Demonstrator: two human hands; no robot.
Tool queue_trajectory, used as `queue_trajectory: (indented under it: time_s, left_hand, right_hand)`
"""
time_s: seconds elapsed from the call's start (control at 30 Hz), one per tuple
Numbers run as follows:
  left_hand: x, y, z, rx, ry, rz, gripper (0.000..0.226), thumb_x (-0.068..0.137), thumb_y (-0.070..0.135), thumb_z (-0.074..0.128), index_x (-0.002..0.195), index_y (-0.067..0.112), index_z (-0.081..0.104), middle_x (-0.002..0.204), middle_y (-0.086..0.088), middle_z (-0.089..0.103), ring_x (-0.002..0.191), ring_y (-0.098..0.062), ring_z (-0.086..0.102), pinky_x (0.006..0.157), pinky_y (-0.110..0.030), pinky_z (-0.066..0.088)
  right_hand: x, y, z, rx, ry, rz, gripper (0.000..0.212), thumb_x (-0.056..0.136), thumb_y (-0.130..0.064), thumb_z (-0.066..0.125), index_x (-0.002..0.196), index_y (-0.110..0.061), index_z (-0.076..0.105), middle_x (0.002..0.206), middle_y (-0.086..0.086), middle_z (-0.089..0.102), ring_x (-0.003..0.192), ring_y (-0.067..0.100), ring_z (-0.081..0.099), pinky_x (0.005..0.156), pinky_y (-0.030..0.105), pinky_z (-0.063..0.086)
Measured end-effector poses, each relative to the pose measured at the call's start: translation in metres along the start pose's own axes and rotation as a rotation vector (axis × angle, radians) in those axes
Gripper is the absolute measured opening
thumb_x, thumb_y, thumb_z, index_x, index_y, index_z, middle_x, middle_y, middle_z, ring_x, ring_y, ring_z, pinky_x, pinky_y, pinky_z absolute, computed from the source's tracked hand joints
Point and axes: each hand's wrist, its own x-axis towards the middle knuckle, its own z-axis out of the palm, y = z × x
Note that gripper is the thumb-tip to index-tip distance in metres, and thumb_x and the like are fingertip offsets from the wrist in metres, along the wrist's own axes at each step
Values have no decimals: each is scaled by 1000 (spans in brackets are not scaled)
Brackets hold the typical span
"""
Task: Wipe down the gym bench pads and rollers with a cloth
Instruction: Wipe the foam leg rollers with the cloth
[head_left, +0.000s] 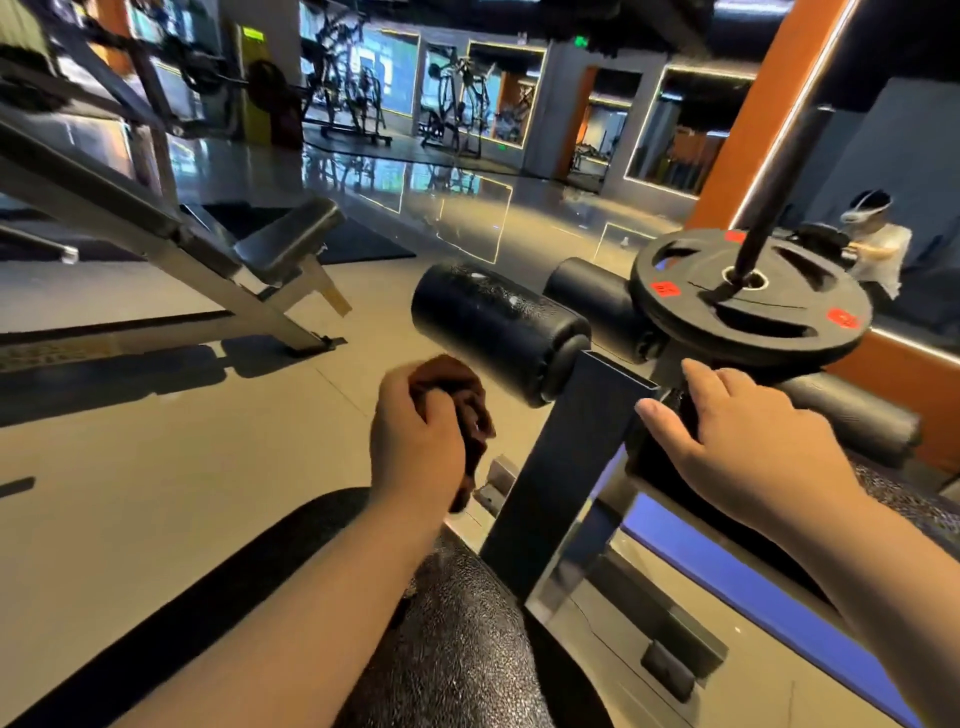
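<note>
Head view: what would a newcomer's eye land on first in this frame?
The left hand at centre grips a bunched brown cloth just below and left of the near black roller, whose top shows pale specks. To its right, the right hand rests on the machine beside its upright post, under a black weight plate with red labels.

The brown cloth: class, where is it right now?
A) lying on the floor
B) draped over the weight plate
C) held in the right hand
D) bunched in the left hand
D: the left hand grips the bunched brown cloth below the near roller, while the right hand rests on the bench frame without any cloth.
</note>
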Motion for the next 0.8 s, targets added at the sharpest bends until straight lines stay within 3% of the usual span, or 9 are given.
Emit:
queue_trajectory:
  time_s: [0.17,0.23,0.3,0.37,0.43,0.53,0.6,0.67,0.8]
  left_hand:
    - [8,33,29,-111,54,155,27,103,13,41,127,18,50,108,1,60,82,1,59,58,-1,43]
    - [-13,38,48,-163,-73,209,26,102,7,40,122,21,51,97,7,64,73,3,63,55,-8,48]
    - [-44,33,73,-186,-257,369,30,100,1,41,118,21,53,102,2,66,70,-9,65,58,-22,53]
    - [-72,29,95,-105,-435,571,36,94,-2,47,121,21,55,124,-3,58,99,-17,64,81,-37,57]
    - [-85,19,110,48,-543,769,41,91,-1,55,129,14,55,134,-5,54,128,-17,51,108,-38,45]
    - [-80,-10,110,164,-460,966,38,94,4,56,131,11,53,135,-8,56,136,-21,46,116,-37,37]
    - [-70,-22,96,174,-375,915,35,93,4,50,125,16,55,128,-3,57,127,-18,52,108,-35,45]
    - [-58,-14,79,146,-304,665,39,91,-1,47,114,29,54,118,8,54,114,-5,54,96,-25,50]
    - [-16,16,53,54,-79,424,38,96,1,47,113,34,54,114,3,55,101,-7,58,77,-8,48]
  right_hand:
    - [1,22,-11,85,-164,-163,120,64,-84,60,153,-20,12,149,2,41,129,23,47,101,38,44]
    - [1,46,-29,253,-332,-210,117,60,-70,78,152,-34,14,144,-10,42,121,7,43,97,20,37]
    - [4,63,-37,356,-413,-277,118,60,-63,81,153,-40,14,144,-17,37,120,-5,35,94,6,29]
    - [8,68,-36,423,-409,-370,110,62,-54,85,151,-41,22,149,-19,36,124,-13,36,99,3,25]
    - [13,72,-28,478,-419,-416,103,62,-41,91,146,-39,31,143,-16,45,127,-8,43,105,8,30]
    - [17,78,-24,439,-522,-365,132,58,-52,88,157,-36,2,158,-14,24,141,2,26,118,25,24]
    - [22,80,-31,440,-639,-315,128,67,-49,85,156,-37,-5,161,-15,15,140,0,22,113,15,23]
    - [34,66,-42,502,-696,-243,110,77,-48,78,157,-37,3,160,-14,21,137,3,30,105,9,27]
    - [69,1,-37,568,-389,-195,96,83,-65,62,155,-18,20,158,2,33,140,19,37,108,30,30]
